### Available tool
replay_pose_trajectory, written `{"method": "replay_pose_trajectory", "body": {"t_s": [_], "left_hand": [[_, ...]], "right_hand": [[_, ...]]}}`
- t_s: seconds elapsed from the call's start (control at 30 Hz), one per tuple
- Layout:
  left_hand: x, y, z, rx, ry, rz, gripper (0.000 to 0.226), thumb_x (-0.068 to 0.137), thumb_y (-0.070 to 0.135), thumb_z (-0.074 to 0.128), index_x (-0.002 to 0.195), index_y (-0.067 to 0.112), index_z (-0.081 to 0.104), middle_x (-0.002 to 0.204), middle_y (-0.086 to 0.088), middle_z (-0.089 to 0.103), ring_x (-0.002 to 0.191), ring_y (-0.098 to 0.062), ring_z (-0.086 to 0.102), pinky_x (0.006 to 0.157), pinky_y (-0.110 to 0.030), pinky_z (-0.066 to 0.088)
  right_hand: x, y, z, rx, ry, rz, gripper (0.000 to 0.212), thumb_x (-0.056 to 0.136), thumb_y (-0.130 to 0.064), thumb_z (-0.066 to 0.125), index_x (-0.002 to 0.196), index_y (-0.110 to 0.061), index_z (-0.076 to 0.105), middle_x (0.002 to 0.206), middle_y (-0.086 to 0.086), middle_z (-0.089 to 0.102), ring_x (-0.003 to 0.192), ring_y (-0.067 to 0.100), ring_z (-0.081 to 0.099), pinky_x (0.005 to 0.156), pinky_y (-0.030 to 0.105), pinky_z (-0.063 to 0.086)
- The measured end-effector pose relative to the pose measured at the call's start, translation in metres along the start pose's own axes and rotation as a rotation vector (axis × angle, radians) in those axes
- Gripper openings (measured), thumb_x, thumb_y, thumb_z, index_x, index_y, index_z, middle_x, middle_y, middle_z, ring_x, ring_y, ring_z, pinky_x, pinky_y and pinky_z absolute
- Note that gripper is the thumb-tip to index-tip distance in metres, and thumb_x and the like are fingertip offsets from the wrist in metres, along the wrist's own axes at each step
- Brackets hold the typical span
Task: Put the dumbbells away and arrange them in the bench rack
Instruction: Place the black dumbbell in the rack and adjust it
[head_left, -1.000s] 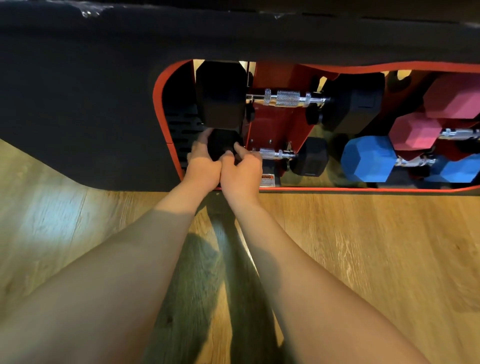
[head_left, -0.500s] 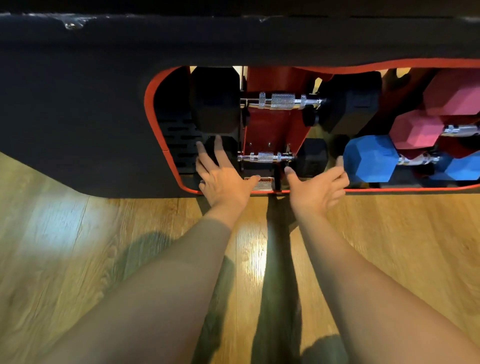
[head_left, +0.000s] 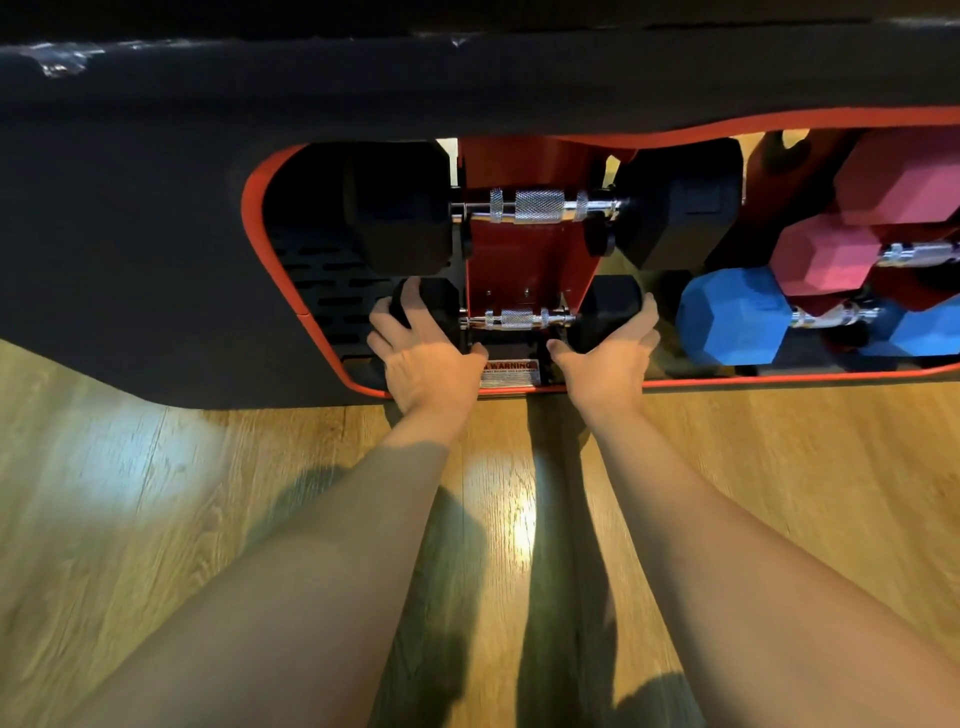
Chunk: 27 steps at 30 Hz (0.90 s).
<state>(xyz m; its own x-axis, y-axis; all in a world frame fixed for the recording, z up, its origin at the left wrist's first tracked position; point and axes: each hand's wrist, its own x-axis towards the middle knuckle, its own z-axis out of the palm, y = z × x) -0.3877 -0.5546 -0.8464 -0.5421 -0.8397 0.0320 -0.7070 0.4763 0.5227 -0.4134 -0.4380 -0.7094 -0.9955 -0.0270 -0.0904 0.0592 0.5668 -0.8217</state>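
A small black dumbbell with a chrome handle lies low in the red bench rack. My left hand cups its left head and my right hand cups its right head, fingers curled around the ends. Above it rests a large black dumbbell across the same red post. To the right sit a blue dumbbell and a pink dumbbell, with another pink head higher up.
The black padded bench top overhangs the rack opening, which has a red rim. A white warning label sits on the rack base between my hands. Wooden floor lies in front.
My hands were together on the small dumbbell's left head, then spread apart. Now the right hand has reached the right head and each hand wraps one end.
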Motion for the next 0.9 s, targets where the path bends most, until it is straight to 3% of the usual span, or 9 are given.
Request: {"method": "replay_pose_trajectory", "body": {"t_s": [0.33,0.6,0.9], "left_hand": [[0.0,0.0,0.001,0.028,0.02,0.014,0.097,0.07,0.041,0.081,0.147,0.025,0.025,0.147,-0.015,0.025,0.129,-0.036,0.032,0.093,-0.035,0.044],[0.001,-0.001,0.001,0.021,0.028,0.035,0.096,0.07,0.041,0.081,0.146,0.024,0.026,0.147,-0.016,0.026,0.129,-0.037,0.032,0.094,-0.038,0.044],[0.002,-0.002,0.001,0.027,0.035,0.043,0.096,0.069,0.041,0.081,0.146,0.023,0.026,0.146,-0.016,0.026,0.129,-0.036,0.032,0.098,-0.042,0.046]], "right_hand": [[-0.022,-0.046,-0.024,0.066,-0.034,-0.102,0.113,0.071,-0.025,0.088,0.154,-0.02,0.011,0.144,0.014,0.032,0.132,0.035,0.038,0.099,0.04,0.042],[0.012,0.02,0.009,0.021,-0.029,0.024,0.11,0.072,-0.022,0.087,0.153,-0.022,0.013,0.142,0.012,0.032,0.13,0.035,0.04,0.098,0.042,0.045],[0.036,0.059,0.027,-0.018,-0.008,0.007,0.108,0.072,-0.023,0.086,0.152,-0.022,0.014,0.141,0.011,0.032,0.128,0.035,0.04,0.098,0.042,0.044]]}}
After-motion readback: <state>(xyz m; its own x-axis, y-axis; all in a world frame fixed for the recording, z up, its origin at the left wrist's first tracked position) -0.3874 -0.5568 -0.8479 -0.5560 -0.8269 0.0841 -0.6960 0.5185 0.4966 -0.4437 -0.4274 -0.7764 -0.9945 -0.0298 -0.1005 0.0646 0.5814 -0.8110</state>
